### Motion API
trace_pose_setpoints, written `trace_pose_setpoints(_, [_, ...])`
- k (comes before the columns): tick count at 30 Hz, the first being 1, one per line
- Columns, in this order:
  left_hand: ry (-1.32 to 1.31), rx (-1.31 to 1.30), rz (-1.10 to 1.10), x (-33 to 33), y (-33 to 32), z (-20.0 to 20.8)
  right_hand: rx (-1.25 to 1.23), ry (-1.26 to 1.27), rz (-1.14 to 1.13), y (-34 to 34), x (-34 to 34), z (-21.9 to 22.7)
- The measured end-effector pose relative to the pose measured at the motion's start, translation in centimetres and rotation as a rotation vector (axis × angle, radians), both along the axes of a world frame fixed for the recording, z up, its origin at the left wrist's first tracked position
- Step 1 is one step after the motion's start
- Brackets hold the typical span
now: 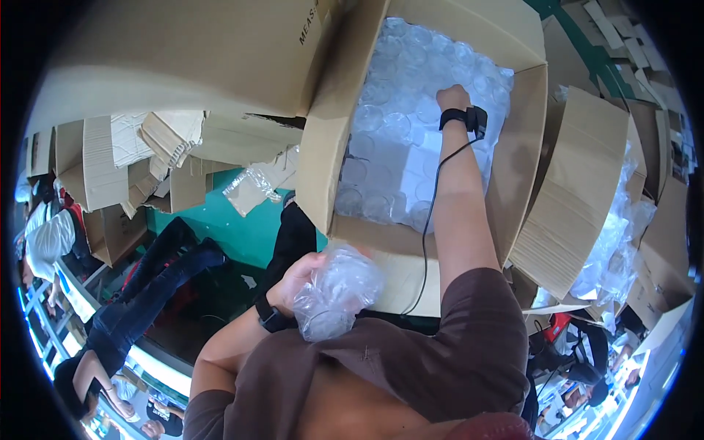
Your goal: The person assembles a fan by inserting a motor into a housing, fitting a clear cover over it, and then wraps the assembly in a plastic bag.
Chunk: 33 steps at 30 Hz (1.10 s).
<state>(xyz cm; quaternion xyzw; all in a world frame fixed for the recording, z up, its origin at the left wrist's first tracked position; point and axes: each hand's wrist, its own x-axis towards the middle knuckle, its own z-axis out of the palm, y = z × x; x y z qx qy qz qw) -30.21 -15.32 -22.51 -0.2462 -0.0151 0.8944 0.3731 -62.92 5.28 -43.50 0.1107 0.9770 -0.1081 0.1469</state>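
Close to my chest, my left hand is wrapped round the side of a clear plastic-wrapped bundle; what is inside the film cannot be made out. My right arm stretches into a big open cardboard box. Over the contents, my right hand is closed like a fist, its fingertips turned away from view. Rows of clear round plastic pieces, looking like cups or lids in film, fill the box. A black strap with a small device sits on my right wrist, and its cable runs down across the box.
Another large carton rises at the upper left. To the right, an open carton has clear plastic film beside it. Torn cardboard is piled at left above the green floor. A person in jeans is at the lower left.
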Motion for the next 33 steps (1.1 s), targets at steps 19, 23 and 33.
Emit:
trace_pose_setpoints(19, [0.362,0.457,-1.556,5.6,6.4,10.7,-0.709,0.821,-1.337,-9.5,60.4,23.5])
trace_pose_setpoints(23, [0.25,0.602,-1.96,14.9,5.8,11.1,-0.508,0.968,-1.785,-22.1,71.4,24.9])
trace_pose_setpoints(33, [-0.059,0.711,-2.717,42.0,-0.8,7.0,0.831,0.633,-2.555,-48.0,91.9,23.6])
